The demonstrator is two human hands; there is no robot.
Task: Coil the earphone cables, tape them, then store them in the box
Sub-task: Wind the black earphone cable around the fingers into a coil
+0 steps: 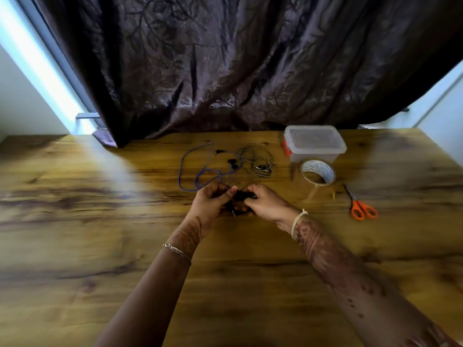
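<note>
Single head-worn wide-angle view, no second view to overlap with. It's looking forward and down from above the person's forearms onto a wooden table (100, 246), facing a dark curtain (225, 58) hanging at the far edge. Both hands are sitting near frame centre, fairly close to the lens. Edges are bending from the wide-angle lens, and the picture is showing some blur. Pale wall is showing at both upper corners.

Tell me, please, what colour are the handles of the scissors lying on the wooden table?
Orange, shown clearly in the head view: the scissors' plastic handles.
</note>
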